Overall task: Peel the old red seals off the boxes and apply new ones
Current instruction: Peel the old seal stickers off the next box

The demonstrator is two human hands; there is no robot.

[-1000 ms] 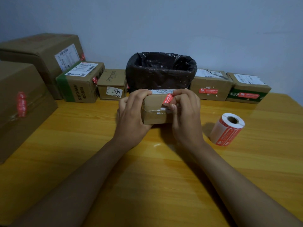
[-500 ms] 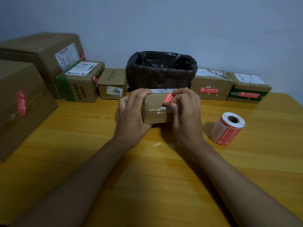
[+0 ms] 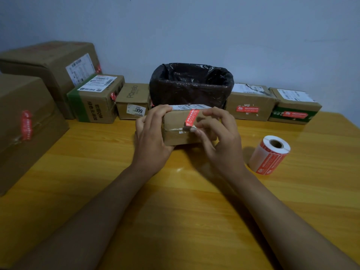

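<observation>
Right hand (image 3: pixel 218 137) at red seal (image 3: pixel 191 117)

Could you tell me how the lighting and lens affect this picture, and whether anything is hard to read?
Head view: dim, bluish light; soft glare on the wooden table; wide-angle bending at the edges; small print on the red seal is too blurred to read.

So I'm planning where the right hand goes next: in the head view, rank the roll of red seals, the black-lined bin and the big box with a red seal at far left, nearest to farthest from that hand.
From the right hand:
1. Black-lined bin: just behind it, at the wall.
2. Roll of red seals: to its right on the table; close to the bin's distance, so the first two are hard to separate.
3. Big box: far left, clearly farthest.
</observation>
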